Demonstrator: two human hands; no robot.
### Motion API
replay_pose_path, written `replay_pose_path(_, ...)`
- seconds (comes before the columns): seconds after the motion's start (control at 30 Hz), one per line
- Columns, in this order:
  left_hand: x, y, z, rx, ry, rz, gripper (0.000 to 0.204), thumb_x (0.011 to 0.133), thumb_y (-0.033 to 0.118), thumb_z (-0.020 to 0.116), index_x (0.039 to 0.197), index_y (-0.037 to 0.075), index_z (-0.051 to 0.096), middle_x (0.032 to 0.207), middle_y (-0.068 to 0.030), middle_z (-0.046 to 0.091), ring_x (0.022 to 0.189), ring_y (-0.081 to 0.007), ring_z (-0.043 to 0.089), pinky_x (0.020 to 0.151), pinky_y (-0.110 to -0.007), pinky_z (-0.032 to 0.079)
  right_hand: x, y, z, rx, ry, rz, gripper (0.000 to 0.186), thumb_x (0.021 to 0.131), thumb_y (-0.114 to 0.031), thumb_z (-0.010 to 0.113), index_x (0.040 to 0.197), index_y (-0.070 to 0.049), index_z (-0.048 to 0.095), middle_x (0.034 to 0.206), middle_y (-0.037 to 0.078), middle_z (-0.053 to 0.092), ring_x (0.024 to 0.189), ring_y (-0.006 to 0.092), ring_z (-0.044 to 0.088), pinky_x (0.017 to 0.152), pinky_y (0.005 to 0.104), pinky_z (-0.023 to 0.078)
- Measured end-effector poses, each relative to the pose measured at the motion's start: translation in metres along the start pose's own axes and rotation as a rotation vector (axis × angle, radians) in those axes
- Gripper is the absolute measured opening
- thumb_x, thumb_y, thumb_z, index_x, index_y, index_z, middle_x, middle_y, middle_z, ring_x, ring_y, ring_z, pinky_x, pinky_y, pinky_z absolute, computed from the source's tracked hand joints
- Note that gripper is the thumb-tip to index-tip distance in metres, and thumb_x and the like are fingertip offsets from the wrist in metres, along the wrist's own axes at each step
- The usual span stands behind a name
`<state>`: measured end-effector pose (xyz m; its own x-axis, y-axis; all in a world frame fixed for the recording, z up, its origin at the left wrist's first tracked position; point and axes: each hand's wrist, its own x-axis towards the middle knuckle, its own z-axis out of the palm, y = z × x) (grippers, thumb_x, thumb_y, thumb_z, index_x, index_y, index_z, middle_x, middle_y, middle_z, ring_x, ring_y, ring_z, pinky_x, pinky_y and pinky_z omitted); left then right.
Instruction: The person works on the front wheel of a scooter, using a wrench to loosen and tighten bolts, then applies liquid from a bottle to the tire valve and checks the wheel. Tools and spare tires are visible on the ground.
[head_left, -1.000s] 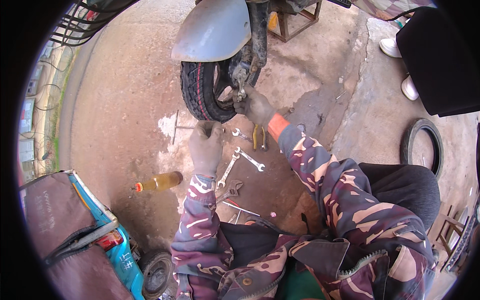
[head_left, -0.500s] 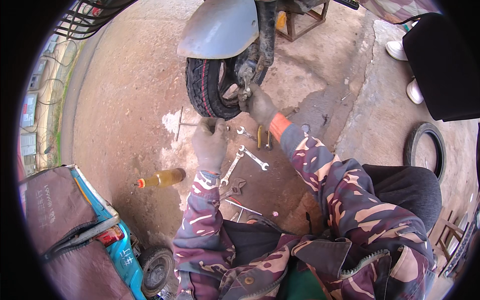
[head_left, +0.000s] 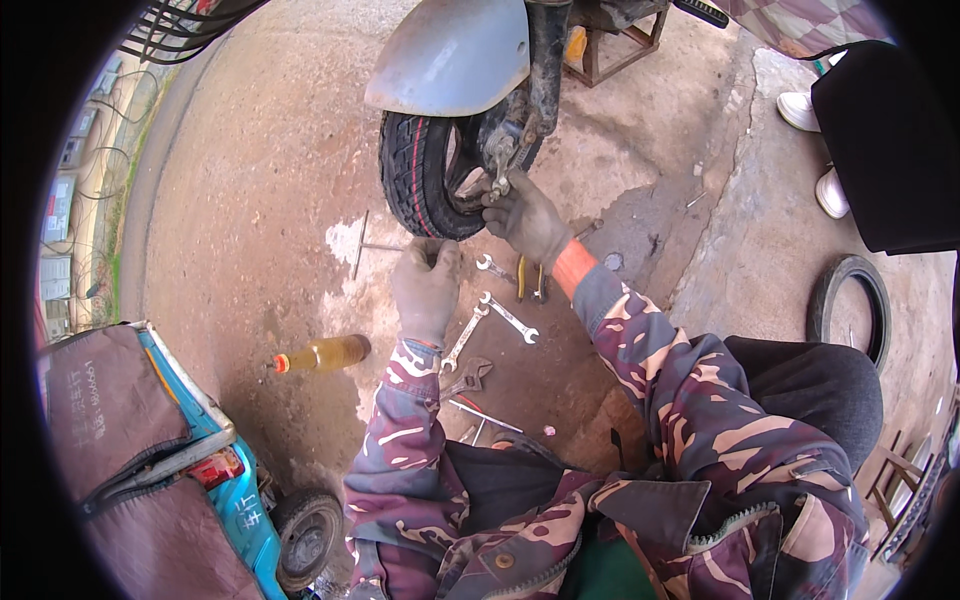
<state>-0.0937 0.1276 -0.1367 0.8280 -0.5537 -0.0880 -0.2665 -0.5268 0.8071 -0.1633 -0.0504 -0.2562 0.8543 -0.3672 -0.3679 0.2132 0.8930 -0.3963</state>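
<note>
The scooter wheel point(head_left: 412, 180), its black tire marked with a red line, stands under a grey fender point(head_left: 450, 60). My gloved right hand point(head_left: 535, 222) is closed at the lower end of a metal brake arm point(head_left: 502, 165) beside the hub, its thumb and fingers pinching there. What lies between those fingertips is too small to name. Just below the tire, my gloved left hand point(head_left: 425, 285) is closed in a pinch, with its fingertips hiding whatever they hold. Open-ended wrenches point(head_left: 510, 318), yellow-handled pliers point(head_left: 530, 278) and an adjustable wrench point(head_left: 470, 378) lie on the ground below the wheel.
A T-handle wrench point(head_left: 362, 245) and a yellowish bottle point(head_left: 325, 354) lie left of my hands. A blue cart point(head_left: 240, 490) with brown covers stands lower left. On the right are a loose tire point(head_left: 850, 300) and a person's white shoes point(head_left: 832, 193). A metal stand point(head_left: 620, 55) is behind the wheel.
The whole scene has shifted slightly in view. My right fingers have changed their grip a little at the brake arm. My left hand keeps its pinch below the tire.
</note>
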Motion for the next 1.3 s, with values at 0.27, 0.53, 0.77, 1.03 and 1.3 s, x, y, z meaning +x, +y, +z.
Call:
replay_pose_path(0.27,0.001,-0.006,-0.001,-0.073,-0.126,-0.086,0.024,0.101,0.018,0.070,0.103,-0.006,0.070,0.087,-0.0073,0.074,0.075,-0.0115,0.068,0.071,-0.028,0.054,-0.033,0.014,0.013,-0.085,0.097,-0.103,0.036,0.100,-0.044,0.071,0.115,-0.011,0.067,0.100,0.003,0.070,0.083,0.0156,0.066,0.073,0.0311,0.053)
replay_pose_path(0.53,-0.001,-0.007,-0.004,0.061,-0.190,0.018,0.029,0.102,0.019,0.070,0.114,-0.007,0.069,0.097,-0.0087,0.075,0.082,-0.0136,0.069,0.075,-0.030,0.057,-0.026,0.014,0.046,-0.179,0.369,-0.097,0.032,0.097,-0.036,0.079,0.110,-0.009,0.066,0.096,0.000,0.067,0.081,0.0123,0.063,0.068,0.0285,0.051)
replay_pose_path(0.77,-0.004,-0.001,-0.006,0.014,-0.209,-0.018,0.032,0.101,0.020,0.071,0.118,-0.008,0.069,0.100,-0.0096,0.076,0.084,-0.0136,0.070,0.077,-0.030,0.057,-0.030,0.023,0.040,-0.009,0.233,-0.149,0.029,0.100,-0.035,0.075,0.113,-0.010,0.067,0.100,0.001,0.070,0.088,0.0155,0.068,0.075,0.0325,0.053)
replay_pose_path(1.03,-0.006,-0.008,-0.003,0.029,-0.282,-0.014,0.035,0.101,0.021,0.071,0.121,-0.007,0.068,0.099,-0.0074,0.074,0.083,-0.0118,0.067,0.077,-0.030,0.056,-0.030,0.015,0.047,-0.319,0.396,-0.141,0.049,0.092,-0.050,0.080,0.104,-0.004,0.071,0.090,0.002,0.071,0.073,0.0133,0.069,0.062,0.0285,0.054)
replay_pose_path(1.3,-0.005,-0.003,-0.023,0.073,-0.270,0.039,0.033,0.102,0.020,0.069,0.119,-0.009,0.069,0.097,-0.0083,0.074,0.085,-0.0133,0.069,0.079,-0.031,0.057,-0.028,0.019,0.049,-0.249,0.370,-0.197,0.038,0.099,-0.040,0.076,0.102,-0.002,0.070,0.087,0.005,0.071,0.074,0.0164,0.070,0.063,0.0296,0.053)
